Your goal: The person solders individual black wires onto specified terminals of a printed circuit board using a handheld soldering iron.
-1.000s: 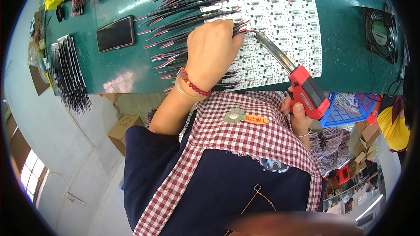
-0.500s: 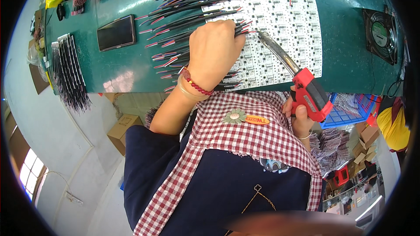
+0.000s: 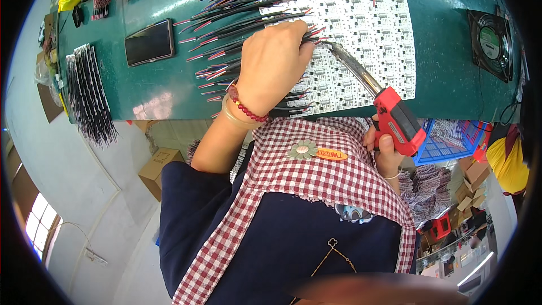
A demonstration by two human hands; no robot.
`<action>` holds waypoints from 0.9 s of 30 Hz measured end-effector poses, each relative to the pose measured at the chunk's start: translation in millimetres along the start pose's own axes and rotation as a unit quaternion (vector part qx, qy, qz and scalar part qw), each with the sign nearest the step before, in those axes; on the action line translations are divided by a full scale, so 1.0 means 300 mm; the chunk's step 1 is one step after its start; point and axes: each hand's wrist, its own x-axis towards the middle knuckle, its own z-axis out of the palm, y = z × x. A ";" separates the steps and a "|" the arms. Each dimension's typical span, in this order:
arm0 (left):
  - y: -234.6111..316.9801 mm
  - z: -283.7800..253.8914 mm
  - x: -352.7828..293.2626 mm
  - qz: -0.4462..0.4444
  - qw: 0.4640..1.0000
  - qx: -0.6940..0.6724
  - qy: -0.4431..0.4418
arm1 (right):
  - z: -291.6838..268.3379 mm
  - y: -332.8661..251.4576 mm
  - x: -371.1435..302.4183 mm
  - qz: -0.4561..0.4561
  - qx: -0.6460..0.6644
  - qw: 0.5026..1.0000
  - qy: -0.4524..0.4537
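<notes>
A white circuit board panel with rows of small black parts lies on the green table. Over its left side, my left hand is closed with the fingers curled under, pinching a black cable whose stripped coloured ends point right. My right hand grips a red and black soldering gun just off the table's front edge. The gun's metal tip reaches up-left to the wire ends by my left fingertips; whether it touches them is too small to tell. More black cables lie in a row beneath my left hand.
A phone lies left on the table, with a bundle of finished strips hanging over the edge beyond it. A black fan stands at the right. Below the table is a blue basket.
My left hand has shifted slightly left and up with the cable. The soldering gun in my right hand has moved a little to the left, its tip following along.
</notes>
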 end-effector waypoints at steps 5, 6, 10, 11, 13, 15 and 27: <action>-0.002 0.006 0.001 -0.011 1.000 -0.006 0.001 | 0.008 -0.006 0.002 0.008 0.007 1.000 -0.004; -0.002 0.007 0.000 -0.013 1.000 -0.005 0.005 | 0.011 -0.013 0.004 0.009 0.003 1.000 -0.004; 0.007 -0.001 0.006 -0.019 1.000 0.005 -0.011 | 0.001 0.015 0.001 -0.015 -0.022 1.000 0.002; 0.005 -0.001 0.004 -0.016 1.000 0.003 -0.007 | 0.005 0.010 0.001 -0.015 -0.023 1.000 0.001; 0.004 -0.003 0.004 -0.012 1.000 0.001 -0.003 | 0.013 -0.001 0.000 -0.036 0.005 0.999 0.025; 0.004 -0.010 0.004 -0.013 1.000 0.008 -0.014 | 0.011 0.000 0.007 -0.029 0.001 0.999 0.018; -0.002 0.001 0.002 -0.015 1.000 -0.008 -0.001 | 0.014 -0.001 0.009 -0.013 -0.034 0.999 0.005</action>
